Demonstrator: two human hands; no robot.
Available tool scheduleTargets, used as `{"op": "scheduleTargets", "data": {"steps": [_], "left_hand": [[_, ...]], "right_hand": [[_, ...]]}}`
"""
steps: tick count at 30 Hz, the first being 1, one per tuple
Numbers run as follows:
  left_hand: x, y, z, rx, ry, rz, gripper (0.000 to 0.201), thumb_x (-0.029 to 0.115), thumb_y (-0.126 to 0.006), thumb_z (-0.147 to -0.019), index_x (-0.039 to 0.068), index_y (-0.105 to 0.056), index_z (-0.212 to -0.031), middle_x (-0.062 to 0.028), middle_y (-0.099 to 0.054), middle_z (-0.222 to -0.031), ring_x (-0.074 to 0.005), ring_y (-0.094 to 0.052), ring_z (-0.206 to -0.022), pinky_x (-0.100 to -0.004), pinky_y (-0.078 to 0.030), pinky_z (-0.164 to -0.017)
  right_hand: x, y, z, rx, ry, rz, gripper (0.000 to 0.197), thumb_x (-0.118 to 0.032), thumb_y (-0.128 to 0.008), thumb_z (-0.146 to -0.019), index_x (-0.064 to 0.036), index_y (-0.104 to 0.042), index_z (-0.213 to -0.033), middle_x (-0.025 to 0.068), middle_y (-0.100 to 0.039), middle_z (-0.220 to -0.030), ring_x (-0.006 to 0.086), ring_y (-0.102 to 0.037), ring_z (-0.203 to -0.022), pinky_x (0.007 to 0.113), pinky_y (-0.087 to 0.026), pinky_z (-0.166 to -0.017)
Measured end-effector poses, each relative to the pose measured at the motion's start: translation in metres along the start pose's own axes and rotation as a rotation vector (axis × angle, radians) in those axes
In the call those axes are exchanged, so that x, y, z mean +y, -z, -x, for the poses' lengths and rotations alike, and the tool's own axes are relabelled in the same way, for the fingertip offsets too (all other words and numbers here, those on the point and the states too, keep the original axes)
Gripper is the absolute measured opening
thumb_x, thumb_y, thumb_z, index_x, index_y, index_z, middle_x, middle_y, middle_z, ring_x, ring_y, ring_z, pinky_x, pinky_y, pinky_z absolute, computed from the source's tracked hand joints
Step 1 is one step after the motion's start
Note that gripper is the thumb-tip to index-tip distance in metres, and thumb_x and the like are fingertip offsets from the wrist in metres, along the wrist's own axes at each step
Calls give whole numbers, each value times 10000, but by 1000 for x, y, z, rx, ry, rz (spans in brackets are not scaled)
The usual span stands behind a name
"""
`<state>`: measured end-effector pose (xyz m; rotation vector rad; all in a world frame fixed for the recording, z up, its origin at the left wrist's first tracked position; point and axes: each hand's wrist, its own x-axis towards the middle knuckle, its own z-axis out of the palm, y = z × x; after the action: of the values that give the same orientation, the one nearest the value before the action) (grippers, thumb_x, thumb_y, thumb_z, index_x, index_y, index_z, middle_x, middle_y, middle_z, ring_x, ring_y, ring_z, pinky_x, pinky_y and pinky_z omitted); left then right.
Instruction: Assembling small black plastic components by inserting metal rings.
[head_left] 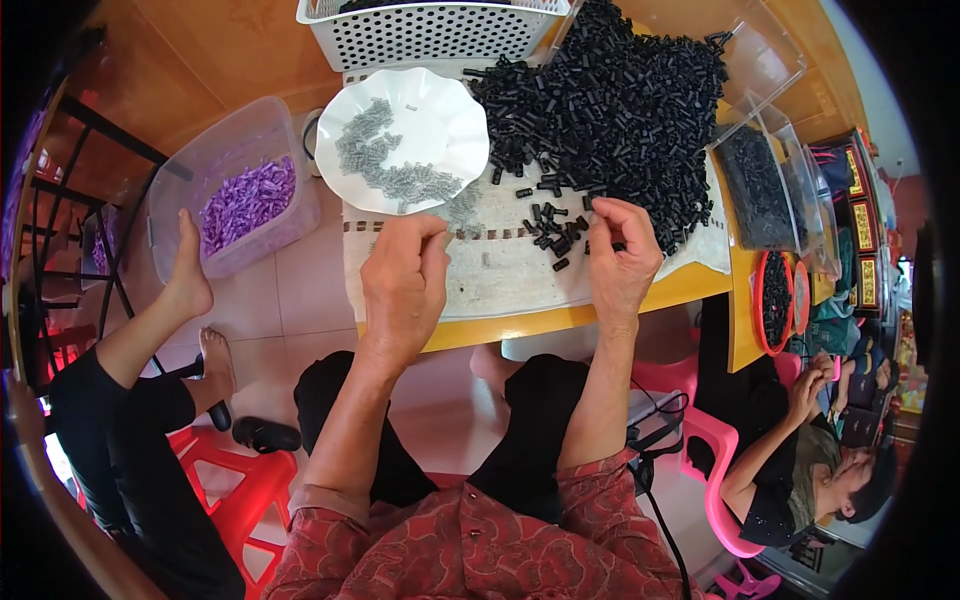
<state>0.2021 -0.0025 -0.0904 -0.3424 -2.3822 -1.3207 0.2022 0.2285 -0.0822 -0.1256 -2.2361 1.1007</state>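
Note:
My left hand [402, 285] is closed in a pinch over the cloth, just below a white scalloped plate [440, 110]. Small metal springs [375, 140] lie on the plate, and a few more springs [463, 212] rest on the cloth by my left fingertips. Whatever those fingers hold is too small to make out. Thumb and index finger of my right hand [625, 255] are also pinched together, beside a loose group of short black tubular plastic parts [557, 230]. A dark part shows at its fingertips, but I cannot tell if it is held. Beyond spreads a large heap of black parts [620, 100].
A white perforated basket [430, 38] stands at the back. Clear bins [760, 180] and a red basket [773, 300] with black parts are at right. Purple pieces fill part of a clear tub [235, 205] at left. People sit on both sides, near a red stool [240, 490].

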Motion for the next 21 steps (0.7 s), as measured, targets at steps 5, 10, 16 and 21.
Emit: {"op": "scheduleTargets", "data": {"steps": [5,10,16,21], "left_hand": [[-1,-5,3,-96,426,598,134,-45,-629,-887,2,-633,-1011,-44,-602,-860,-103,-625,-740,-243,-508,-663],[-1,-7,3,-136,419,595,131,-36,-617,-899,-2,-645,-1022,-46,-594,-902,-105,-623,-731,-238,-506,-657],[7,-8,0,-158,434,605,104,4,-597,-938,-6,-642,-1031,-52,-605,-912,-100,-630,-733,-238,-520,-651],[5,-8,-1,-160,447,633,101,12,-588,-951,-6,-639,-1036,-52,-632,-909,-94,-636,-730,-232,-529,-641]], "right_hand": [[1,3,2,-66,-30,-27,158,84,-655,-827,0,-700,-954,84,-673,-935,114,-627,-712,235,-508,-618],[13,9,1,-29,-45,-26,146,74,-662,-833,0,-702,-953,66,-664,-903,95,-605,-684,223,-488,-600],[16,19,1,-21,-104,-45,129,70,-671,-825,3,-700,-931,45,-650,-856,79,-579,-637,220,-470,-583],[3,26,3,-229,-181,-51,108,53,-698,-792,4,-698,-888,41,-640,-820,73,-564,-613,225,-446,-553]]}}
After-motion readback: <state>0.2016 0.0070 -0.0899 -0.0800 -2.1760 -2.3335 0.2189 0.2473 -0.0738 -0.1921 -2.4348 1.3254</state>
